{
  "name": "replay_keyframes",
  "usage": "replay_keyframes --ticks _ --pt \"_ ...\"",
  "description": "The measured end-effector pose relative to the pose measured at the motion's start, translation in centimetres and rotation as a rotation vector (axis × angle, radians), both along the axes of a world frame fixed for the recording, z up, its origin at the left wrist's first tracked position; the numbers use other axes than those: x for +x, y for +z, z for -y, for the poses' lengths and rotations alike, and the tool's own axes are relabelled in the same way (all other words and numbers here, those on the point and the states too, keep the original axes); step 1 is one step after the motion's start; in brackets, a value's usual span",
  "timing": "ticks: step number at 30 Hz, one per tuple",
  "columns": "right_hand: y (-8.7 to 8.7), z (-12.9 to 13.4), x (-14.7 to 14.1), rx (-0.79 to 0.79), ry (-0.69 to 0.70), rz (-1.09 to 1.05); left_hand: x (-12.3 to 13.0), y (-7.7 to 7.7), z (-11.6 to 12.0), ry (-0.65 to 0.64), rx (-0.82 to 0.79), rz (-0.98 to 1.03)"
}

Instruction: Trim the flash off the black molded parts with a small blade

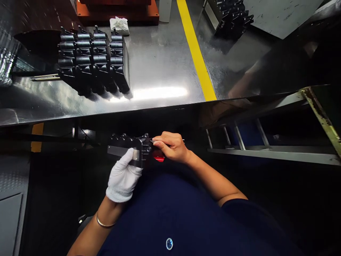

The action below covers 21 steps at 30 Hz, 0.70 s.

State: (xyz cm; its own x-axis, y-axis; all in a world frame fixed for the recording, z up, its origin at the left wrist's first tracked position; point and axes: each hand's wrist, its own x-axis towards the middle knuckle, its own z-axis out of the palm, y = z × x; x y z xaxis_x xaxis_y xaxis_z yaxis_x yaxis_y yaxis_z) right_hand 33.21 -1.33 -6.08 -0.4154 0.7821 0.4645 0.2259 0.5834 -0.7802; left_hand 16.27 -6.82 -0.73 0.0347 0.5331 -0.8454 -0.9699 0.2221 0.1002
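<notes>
In a white glove, my left hand (124, 177) grips a black ribbed plastic housing (144, 151) from below, its thumb on the light metal plate along the housing's side. The housing is held in front of my body, below the table edge. My bare right hand (172, 146) is closed in a pinch on a small thin tool (152, 141), whose tip is at the right end of the housing. Most of that tool is hidden by the fingers, so its kind is unclear. A red object (159, 159) shows just under my right hand.
On the metal table (157, 71) stand several similar black housings (93, 60) in a row, with thin metal rods (45, 77) beside them. A crumpled white cloth (119, 26) lies behind. Yellow tape (197, 51) crosses the table; more black parts (229, 17) sit beyond it. A metal frame (271, 153) is at right.
</notes>
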Motion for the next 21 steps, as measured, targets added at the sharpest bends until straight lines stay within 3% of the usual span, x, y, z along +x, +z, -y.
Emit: replay_keyframes --ticks 5,8,11,14,17,21 --pt "-1.9 0.0 -1.1 -0.125 -0.076 -0.038 -0.8 -1.1 0.5 -0.03 0.029 0.028" --pt "-3.4 -0.9 -1.1 -0.301 -0.219 -0.106 -1.5 -1.4 1.7 -0.12 0.074 0.057" --pt "-3.3 -1.2 -0.6 -0.409 -0.322 -0.122 -1.6 -1.2 2.3 -0.187 -0.007 -0.092" --pt "-1.4 -0.3 -0.1 -0.437 -0.151 -0.08 -1.2 -1.1 1.9 -0.152 -0.023 -0.333" --pt "1.0 0.8 -0.2 -0.435 0.031 -0.074 -0.9 -1.7 1.4 -0.13 0.134 -0.621" --pt "2.3 1.1 -0.4 -0.418 0.118 -0.059 -1.0 -2.6 1.8 -0.227 0.258 -0.944"
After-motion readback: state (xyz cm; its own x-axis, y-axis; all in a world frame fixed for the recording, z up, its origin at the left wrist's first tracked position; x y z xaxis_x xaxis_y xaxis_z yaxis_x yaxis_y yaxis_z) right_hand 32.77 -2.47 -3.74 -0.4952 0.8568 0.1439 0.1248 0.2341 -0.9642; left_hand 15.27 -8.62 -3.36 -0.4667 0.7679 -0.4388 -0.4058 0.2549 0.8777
